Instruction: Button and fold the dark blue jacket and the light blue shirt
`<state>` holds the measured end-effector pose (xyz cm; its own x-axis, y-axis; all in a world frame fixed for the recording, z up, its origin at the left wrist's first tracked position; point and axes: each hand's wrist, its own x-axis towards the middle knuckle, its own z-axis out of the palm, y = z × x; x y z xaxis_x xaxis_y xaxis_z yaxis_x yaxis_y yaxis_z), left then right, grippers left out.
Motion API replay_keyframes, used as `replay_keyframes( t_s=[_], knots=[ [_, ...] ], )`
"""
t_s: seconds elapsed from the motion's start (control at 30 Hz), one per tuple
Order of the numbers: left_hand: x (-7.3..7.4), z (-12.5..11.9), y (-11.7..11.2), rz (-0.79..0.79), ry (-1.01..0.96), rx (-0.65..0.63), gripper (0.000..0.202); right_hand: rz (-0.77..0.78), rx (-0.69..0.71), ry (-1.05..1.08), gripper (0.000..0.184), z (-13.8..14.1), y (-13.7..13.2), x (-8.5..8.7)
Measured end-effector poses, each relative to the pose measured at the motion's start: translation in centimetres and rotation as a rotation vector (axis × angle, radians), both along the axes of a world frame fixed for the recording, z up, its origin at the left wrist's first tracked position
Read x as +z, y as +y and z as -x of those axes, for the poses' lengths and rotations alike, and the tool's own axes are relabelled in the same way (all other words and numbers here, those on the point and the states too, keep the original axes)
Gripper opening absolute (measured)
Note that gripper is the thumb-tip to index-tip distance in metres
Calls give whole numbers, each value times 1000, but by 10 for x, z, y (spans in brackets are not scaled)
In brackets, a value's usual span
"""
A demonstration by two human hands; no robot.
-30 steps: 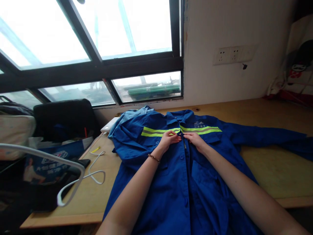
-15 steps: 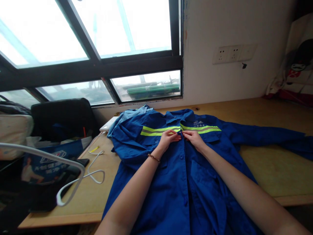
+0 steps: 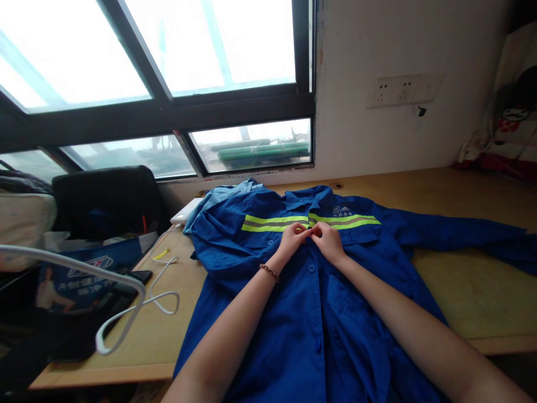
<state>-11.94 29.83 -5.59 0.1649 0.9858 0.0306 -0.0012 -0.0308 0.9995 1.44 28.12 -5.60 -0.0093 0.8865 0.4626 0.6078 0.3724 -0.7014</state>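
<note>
At left of the frame, a white cable lies partly on the table. In the centre, your left hand pinches the front edge of the blue jacket, below its yellow stripe; your right hand pinches just beside it.

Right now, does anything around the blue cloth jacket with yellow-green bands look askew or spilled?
Nothing looks spilled. The blue cloth jacket lies unevenly: one sleeve stretches out at right, the other sleeve bunches at left. A slack white cable looks untidy, looping at the wooden table's left side.
</note>
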Motion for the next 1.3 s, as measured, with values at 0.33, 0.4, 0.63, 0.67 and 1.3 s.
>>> replay_keyframes(
  t_s=[0.33, 0.4, 0.63, 0.67, 1.3],
  knots=[
    [0, -1, 0, 160, -207, 118, 13, 11, 61, 14, 17, 5, -3, -1],
    [0, -1, 0, 189, -228, 131, 13, 5, 52, 28, 18, 6, -4, 0],
    [-1, -4, -3, 128, -248, 188, 20, 1, 57, -4, 35, 6, -9, 2],
    [-1, -4, -4, 111, -254, 182, 22, 8, 60, -23, 36, 6, -9, 2],
    [-5, -18, 38, -240, 180, 162, 25, 103, -147, -636, 24, 12, -44, 25]
  ],
)
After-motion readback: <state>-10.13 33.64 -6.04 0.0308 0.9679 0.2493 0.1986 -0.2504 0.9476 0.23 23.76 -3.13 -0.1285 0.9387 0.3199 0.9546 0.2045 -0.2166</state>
